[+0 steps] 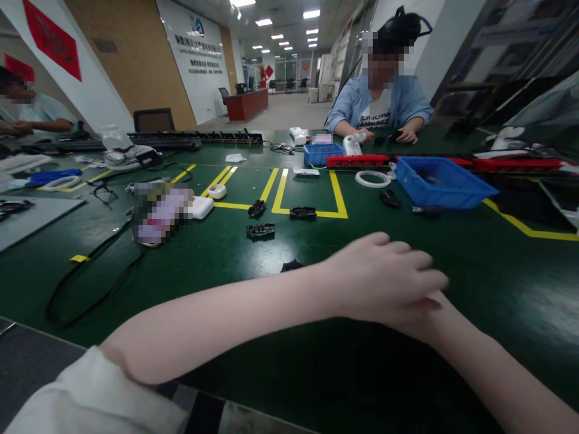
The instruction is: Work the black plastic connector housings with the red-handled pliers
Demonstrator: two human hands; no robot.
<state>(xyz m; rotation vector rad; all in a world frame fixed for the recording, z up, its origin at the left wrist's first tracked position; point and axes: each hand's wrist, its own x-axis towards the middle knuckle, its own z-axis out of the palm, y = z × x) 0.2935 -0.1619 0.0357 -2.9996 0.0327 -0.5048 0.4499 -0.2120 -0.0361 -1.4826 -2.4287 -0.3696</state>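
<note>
My left hand (384,280) reaches across in front of me, its fingers curled and bent downward. It lies over my right hand (418,328), which comes in from the lower right. The left hand covers the right fingers, and whatever lies between the two hands is hidden. Just past my left forearm a small black plastic part (292,266) shows partly. Farther out on the green table (203,271) are more black ribbed parts: one (260,231) in front, one (257,208) behind it and one (303,212) on a yellow tape line.
A blue bin (446,193) with dark items stands at the right, a smaller blue bin (322,158) farther back. At left lie a phone (163,217), a white box (200,207) and a black cable loop (67,283). A co-worker (382,102) sits opposite, hands on the table.
</note>
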